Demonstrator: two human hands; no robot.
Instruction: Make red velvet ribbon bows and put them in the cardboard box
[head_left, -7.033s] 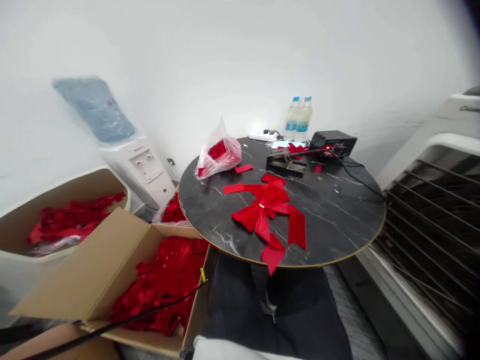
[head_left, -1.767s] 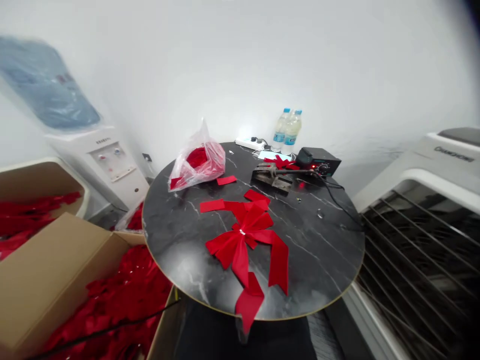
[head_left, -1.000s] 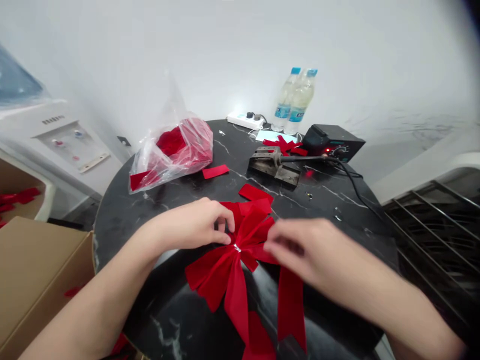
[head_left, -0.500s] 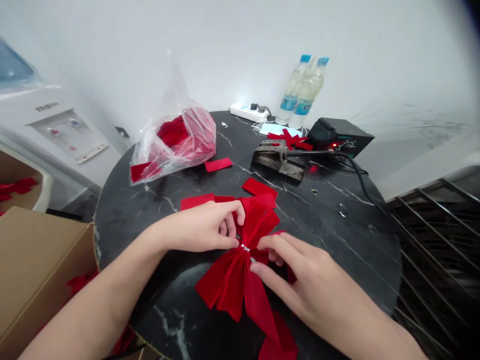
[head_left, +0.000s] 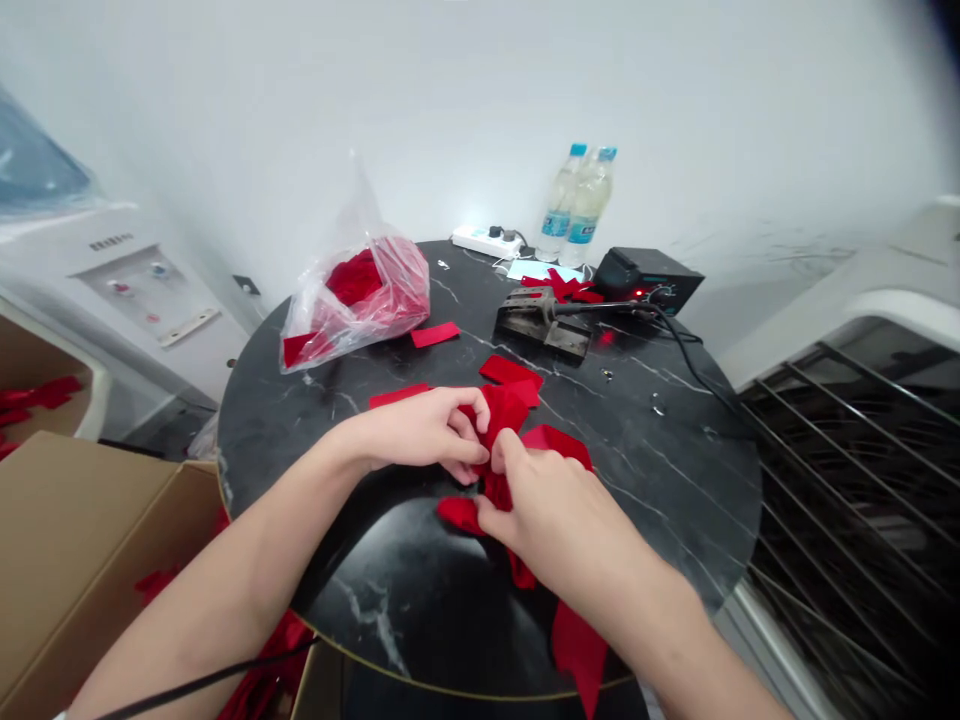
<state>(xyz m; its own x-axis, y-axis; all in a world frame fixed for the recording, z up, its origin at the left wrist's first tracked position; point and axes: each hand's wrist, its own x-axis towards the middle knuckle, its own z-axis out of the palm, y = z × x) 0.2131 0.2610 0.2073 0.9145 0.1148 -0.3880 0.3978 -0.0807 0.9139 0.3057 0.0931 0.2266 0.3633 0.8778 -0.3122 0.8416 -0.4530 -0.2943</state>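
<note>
Both hands meet on a red ribbon bow over the near half of the round black table. My left hand pinches its middle from the left, with fingers curled. From the right, my right hand grips the folded ribbon between thumb and fingers. The silver tie at the bow's centre is hidden behind my fingers. Loose red ribbon pieces lie just beyond the hands, and a ribbon tail hangs at the table's near edge.
A clear plastic bag of red ribbon stands at the back left. A soldering iron stand, its black control box, two bottles and a power strip sit at the back. A cardboard box is at left, a metal rack at right.
The bow, spread flat with its silver tie showing before, is now bunched and turned between my hands. My right hand has moved in to the left and closed on the ribbon. The view has shifted.
</note>
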